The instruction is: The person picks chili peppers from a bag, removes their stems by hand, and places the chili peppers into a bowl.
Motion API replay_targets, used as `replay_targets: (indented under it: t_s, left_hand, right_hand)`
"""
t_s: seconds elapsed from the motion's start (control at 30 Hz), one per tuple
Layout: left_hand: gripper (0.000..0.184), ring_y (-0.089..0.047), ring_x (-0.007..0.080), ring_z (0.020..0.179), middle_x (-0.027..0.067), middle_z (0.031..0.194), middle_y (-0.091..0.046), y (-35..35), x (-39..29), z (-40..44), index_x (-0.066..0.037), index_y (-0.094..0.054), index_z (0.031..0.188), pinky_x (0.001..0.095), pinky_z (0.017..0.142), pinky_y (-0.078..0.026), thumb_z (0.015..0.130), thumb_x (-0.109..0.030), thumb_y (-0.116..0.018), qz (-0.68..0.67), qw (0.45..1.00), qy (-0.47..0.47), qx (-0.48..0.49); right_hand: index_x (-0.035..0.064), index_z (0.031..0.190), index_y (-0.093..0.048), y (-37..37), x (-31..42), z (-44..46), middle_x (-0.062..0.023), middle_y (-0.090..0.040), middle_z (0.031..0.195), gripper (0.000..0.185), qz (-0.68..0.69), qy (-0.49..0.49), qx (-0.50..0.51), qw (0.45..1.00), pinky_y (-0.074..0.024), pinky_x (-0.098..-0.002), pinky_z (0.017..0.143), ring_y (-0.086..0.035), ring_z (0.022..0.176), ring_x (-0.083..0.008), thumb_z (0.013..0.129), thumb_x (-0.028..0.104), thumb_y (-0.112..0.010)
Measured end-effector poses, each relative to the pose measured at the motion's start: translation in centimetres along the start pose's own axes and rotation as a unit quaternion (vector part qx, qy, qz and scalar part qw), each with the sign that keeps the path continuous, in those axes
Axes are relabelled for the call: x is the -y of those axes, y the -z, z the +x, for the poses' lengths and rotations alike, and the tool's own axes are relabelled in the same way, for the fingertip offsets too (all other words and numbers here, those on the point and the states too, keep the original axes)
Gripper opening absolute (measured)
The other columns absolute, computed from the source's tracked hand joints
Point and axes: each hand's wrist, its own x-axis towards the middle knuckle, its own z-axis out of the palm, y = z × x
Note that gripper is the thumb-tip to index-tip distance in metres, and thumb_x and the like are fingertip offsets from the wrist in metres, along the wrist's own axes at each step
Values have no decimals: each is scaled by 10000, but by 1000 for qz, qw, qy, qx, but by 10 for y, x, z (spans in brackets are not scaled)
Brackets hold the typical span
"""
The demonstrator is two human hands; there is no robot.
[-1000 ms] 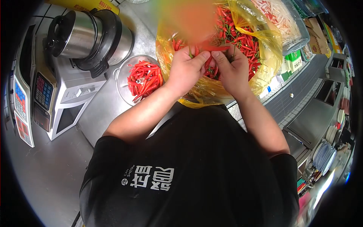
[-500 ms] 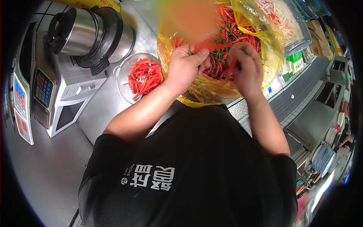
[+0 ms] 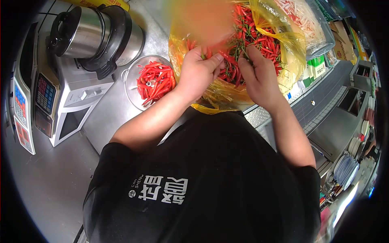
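Note:
A yellow plastic bag (image 3: 295,44) lies open at the top centre, full of red chillies (image 3: 265,45) with green stems. Over its left part, my left hand (image 3: 199,73) is closed around red chillies. My right hand (image 3: 259,77) is at the middle of the bag, thumb and fingers pinched at green stems; what exactly it grips is too small to tell. To the left of my left hand, a round metal bowl (image 3: 131,90) holds stemless red chillies (image 3: 156,83) around a small central post. An orange blur hides the upper left of the bag.
A steel and black appliance (image 3: 87,36) stands on a white machine (image 3: 87,95) at the left, beside scales with keypads (image 3: 46,96). A clear bag of pale strips (image 3: 302,22) is at the upper right. Stacked plates (image 3: 346,169) sit at far right.
My right hand has parted from my left hand and moved right, its fingers now down among the chilli stems. My left hand has stayed nearly in place, still closed.

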Motion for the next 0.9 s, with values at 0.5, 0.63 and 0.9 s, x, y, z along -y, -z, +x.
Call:
replay_targets:
  t_s: [0.5,0.63,0.9]
  left_hand:
    - [166,-493,113,557,40,798,-613,-2,12,-1,-30,-609,1073,233,489,-375,995,-142,-515,-181,977,34,112]
    - [130,-492,91,567,21,750,-579,-8,17,2,-37,-573,977,236,495,-391,1001,-141,-499,-83,994,6,64]
    - [107,-504,70,581,-3,764,-575,-17,13,-11,-59,-537,1008,185,481,-371,1013,-154,-489,28,997,9,66]
  right_hand:
    - [-8,881,-493,-39,-26,-17,-124,-553,660,125,95,-22,-96,991,-424,-340,528,-542,560,-195,933,83,-563]
    - [-12,883,-494,-35,-35,-15,-124,-560,662,146,107,5,-107,989,-433,-349,537,-554,572,-187,942,99,-567]
    - [1,849,-495,-23,-26,-12,-146,-567,663,152,102,-39,-95,990,-444,-359,528,-558,547,-262,926,95,-586]
